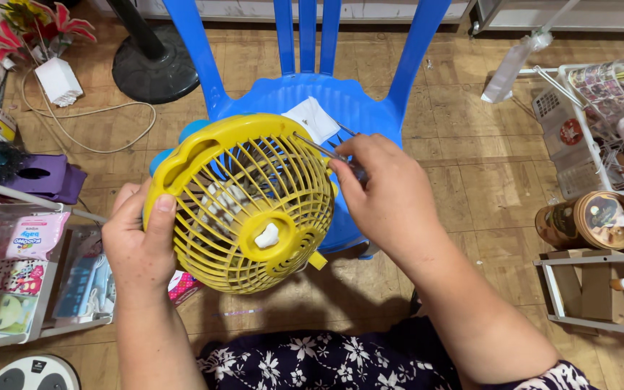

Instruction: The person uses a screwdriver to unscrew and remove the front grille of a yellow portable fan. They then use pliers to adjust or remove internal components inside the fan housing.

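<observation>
Left hand (139, 249) clamps fan grille (243, 202) rim, held over chair (341, 108) seat. Right hand (384, 195) pinches pliers (334, 148) at grille's upper right edge.

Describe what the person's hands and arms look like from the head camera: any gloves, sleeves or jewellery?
Both the left hand and right hand are bare: no gloves, rings or watch visible. Forearms are uncovered; a dark navy sleeve with white flower print shows at the right upper arm.

Yellow fan grille (243, 198), centre frame: glossy smooth plastic w/ white plastic knob (267, 235). Thin tool (323, 148) at its upper right: shiny metal. Blue chair (341, 94), top centre: glossy plastic. Floor (471, 188): matt wood-look planks. Cloth at bottom: floral print fabric (326, 361).
</observation>
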